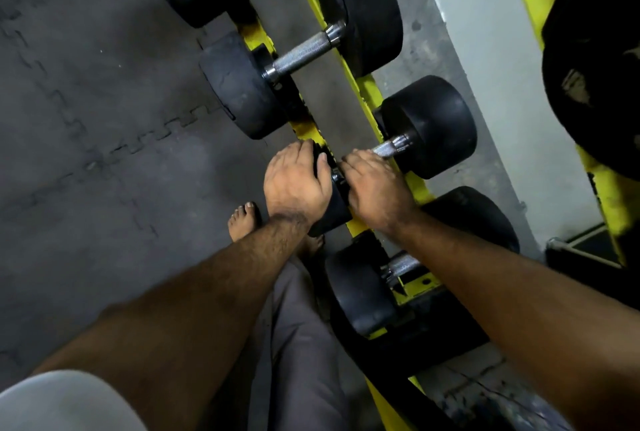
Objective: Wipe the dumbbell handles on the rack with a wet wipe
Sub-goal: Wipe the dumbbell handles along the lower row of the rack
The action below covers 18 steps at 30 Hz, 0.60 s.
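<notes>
The right hand curls round the handle of the middle dumbbell on the yellow rack; any wet wipe is hidden. The left hand grips its near head. The far dumbbell and near dumbbell seemingly await wiping.

The rack is bright yellow, its paint chipped and smudged with black in places. The dumbbells carry matte black heads, scuffed grey at the edges, and silver metal handles; the handle of the upper dumbbell shows a fine crosshatched knurl. The floor mats are dark grey with a jigsaw-tooth seam pattern. The wall strip behind the rack is pale grey-white. The trouser leg is grey, and the sleeve at the lower left is off-white.
</notes>
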Available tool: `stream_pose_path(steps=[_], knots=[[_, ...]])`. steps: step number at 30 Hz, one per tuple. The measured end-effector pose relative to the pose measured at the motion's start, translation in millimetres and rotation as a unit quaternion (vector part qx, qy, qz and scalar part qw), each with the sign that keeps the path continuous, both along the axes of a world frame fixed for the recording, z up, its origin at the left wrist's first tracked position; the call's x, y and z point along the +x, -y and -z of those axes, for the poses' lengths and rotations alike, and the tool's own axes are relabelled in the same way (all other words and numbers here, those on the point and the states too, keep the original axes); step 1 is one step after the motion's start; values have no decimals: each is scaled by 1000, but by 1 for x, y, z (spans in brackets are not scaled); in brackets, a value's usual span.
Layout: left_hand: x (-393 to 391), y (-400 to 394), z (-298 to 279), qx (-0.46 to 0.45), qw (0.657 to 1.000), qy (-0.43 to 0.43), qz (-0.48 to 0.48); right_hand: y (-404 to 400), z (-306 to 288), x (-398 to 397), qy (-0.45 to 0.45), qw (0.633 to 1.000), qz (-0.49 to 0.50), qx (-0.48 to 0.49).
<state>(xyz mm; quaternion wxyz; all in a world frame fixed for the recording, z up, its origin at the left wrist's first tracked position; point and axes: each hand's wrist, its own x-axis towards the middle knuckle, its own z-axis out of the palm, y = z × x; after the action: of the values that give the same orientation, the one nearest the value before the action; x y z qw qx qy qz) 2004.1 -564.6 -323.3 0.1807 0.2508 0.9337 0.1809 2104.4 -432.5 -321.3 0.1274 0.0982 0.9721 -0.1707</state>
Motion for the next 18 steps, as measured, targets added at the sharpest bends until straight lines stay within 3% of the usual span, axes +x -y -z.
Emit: stream_pose_path(steps=[6, 10, 16, 18], knots=[[2, 1, 3, 7, 1000, -6, -4, -10, 14, 9, -29, 997, -42, 58], [1, 2, 4, 8, 1000, -7, -2, -20, 21, -8, -2, 994, 85, 70], [1, 2, 5, 9, 1000, -11, -1, 3, 10, 0, -45, 999, -26, 15], [2, 1, 7, 10, 1000, -10, 3, -22, 11, 2, -40, 998, -2, 41]])
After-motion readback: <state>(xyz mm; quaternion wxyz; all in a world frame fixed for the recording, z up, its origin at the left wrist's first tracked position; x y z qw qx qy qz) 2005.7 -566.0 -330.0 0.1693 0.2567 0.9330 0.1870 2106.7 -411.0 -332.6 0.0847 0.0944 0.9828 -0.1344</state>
